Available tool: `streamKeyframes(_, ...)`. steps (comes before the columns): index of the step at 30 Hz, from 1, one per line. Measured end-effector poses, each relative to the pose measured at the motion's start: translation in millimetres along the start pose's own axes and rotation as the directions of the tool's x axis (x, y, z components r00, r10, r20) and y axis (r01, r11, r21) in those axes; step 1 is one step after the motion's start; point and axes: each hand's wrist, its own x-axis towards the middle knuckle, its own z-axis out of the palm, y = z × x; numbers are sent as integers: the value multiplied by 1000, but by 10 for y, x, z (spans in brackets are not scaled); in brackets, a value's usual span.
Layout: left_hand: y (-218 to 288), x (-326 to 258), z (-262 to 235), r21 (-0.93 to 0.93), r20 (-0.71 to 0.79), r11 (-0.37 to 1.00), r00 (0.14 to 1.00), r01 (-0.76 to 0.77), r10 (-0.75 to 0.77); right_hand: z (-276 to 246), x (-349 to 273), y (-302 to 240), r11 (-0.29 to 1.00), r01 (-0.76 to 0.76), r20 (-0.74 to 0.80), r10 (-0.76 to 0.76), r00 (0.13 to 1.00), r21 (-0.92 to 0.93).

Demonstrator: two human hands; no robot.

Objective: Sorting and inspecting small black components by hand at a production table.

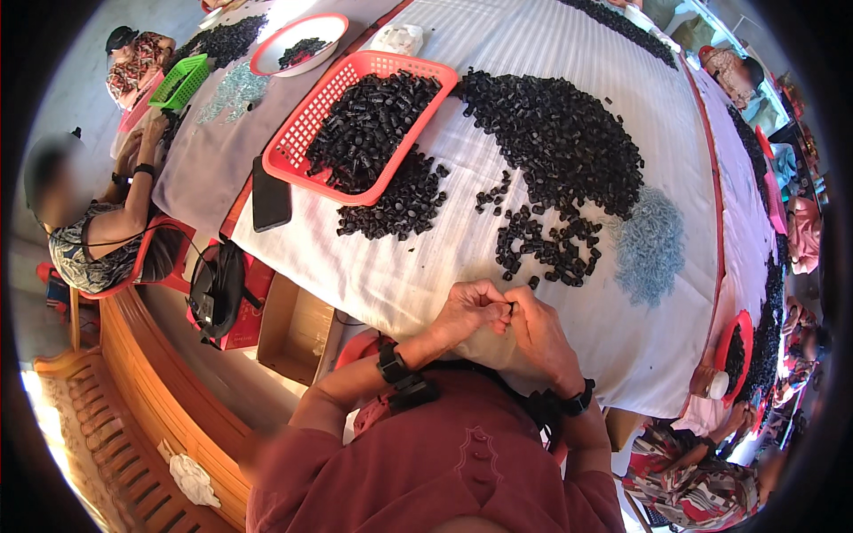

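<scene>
Near the front edge of the table, my two hands meet with their fingertips together. A small black cylindrical piece (511, 307) shows at the fingertips, pinched by my right hand (540, 330). Closed beside it, my left hand (469, 313) has its thumb and fingers pressed together; whatever lies between them is hidden. Just beyond are loose black pieces (546, 244), spread out from a large heap of black pieces (569, 142). To the right of that heap lies a pile of small, clear bluish pieces (650, 247).
A red basket (275, 147) full of black pieces stands left of centre, with more pieces spilled beside it. A black phone (271, 195) lies at the table's left edge. Co-workers sit left and right. A cardboard box (298, 329) and wooden bench (133, 417) are at lower left.
</scene>
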Motion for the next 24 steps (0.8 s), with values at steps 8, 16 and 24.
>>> streamKeyframes(8,-24,-2,24,78,-19,997,1000,1,1,14,-47,184,971,-143,-7,147,989,190)
streamKeyframes(16,-67,-1,22,155,3,988,1000,-29,29,3,-75,214,980,-73,-41,81,996,185)
streamKeyframes(24,-53,0,37,151,-37,988,998,-38,44,81,-53,120,932,117,-6,-126,992,-344)
